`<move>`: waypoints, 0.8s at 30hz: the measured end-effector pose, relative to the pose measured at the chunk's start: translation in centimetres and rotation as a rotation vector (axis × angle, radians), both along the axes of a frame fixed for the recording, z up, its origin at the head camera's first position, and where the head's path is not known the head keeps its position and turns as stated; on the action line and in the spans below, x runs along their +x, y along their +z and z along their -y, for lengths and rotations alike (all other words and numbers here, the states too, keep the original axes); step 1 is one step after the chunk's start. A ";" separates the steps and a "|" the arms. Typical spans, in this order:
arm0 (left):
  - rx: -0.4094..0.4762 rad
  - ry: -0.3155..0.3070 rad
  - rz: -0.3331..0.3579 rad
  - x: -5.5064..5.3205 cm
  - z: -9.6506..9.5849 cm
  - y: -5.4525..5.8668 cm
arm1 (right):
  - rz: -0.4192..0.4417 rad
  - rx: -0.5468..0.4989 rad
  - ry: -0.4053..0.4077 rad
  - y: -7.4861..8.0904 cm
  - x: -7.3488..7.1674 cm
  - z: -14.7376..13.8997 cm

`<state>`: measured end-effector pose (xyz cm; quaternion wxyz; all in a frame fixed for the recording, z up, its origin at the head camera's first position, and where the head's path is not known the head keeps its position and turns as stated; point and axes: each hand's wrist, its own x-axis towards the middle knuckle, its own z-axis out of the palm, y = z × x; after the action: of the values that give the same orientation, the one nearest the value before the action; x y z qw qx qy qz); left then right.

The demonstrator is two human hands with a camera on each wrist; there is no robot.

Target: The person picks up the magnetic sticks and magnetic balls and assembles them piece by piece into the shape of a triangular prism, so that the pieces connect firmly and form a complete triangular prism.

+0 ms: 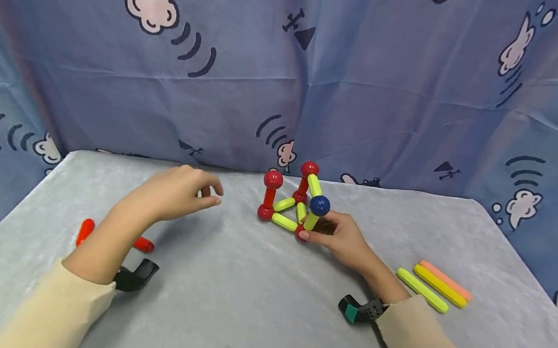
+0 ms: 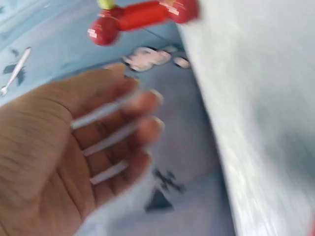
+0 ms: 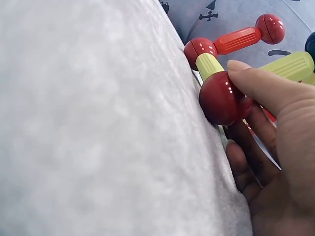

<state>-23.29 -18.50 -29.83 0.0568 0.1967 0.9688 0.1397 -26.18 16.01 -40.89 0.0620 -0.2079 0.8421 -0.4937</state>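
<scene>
A structure of magnetic rods and balls stands on the table. Its base is a triangle of yellow-green rods (image 1: 284,222) with red balls at the corners. Two red rods (image 1: 269,198) rise from it, each topped by a red ball (image 1: 273,179). At the near right corner, a yellow-green upright (image 1: 311,221) carries a blue ball (image 1: 319,205); a slanting yellow-green rod (image 1: 314,185) runs toward it from the back red ball. My right hand (image 1: 346,242) pinches the near base ball (image 3: 219,98). To the left of the structure, my left hand (image 1: 176,191) hovers with nothing held, fingers loosely bent.
Red rods (image 1: 144,245) lie at the left, partly hidden behind my left forearm. On the right, near my right forearm, lie a yellow-green rod (image 1: 422,290), a yellow rod (image 1: 439,285) and an orange rod (image 1: 446,280). A patterned blue curtain (image 1: 248,78) hangs behind the table.
</scene>
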 end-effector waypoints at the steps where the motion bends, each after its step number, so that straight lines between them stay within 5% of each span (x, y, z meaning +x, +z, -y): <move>1: -0.013 -0.011 0.002 0.4 0.9 -0.1 | 0.001 0.002 0.001 0.0 -0.1 0.2; 10: -0.106 0.009 0.076 4.0 8.5 -1.6 | -0.026 -0.015 -0.004 -0.1 -0.4 1.2; 17: -0.072 -0.006 0.147 5.3 11.0 -2.9 | 0.004 -0.039 0.017 -0.7 -0.6 1.8; 24: 0.043 -0.035 0.221 6.4 12.9 -2.1 | -0.025 0.009 -0.013 -0.4 -0.4 0.3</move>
<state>-16.89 -31.39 -31.97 0.1612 0.1981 0.9499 0.1803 -26.62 15.67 -41.33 0.0493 -0.2084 0.8462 -0.4879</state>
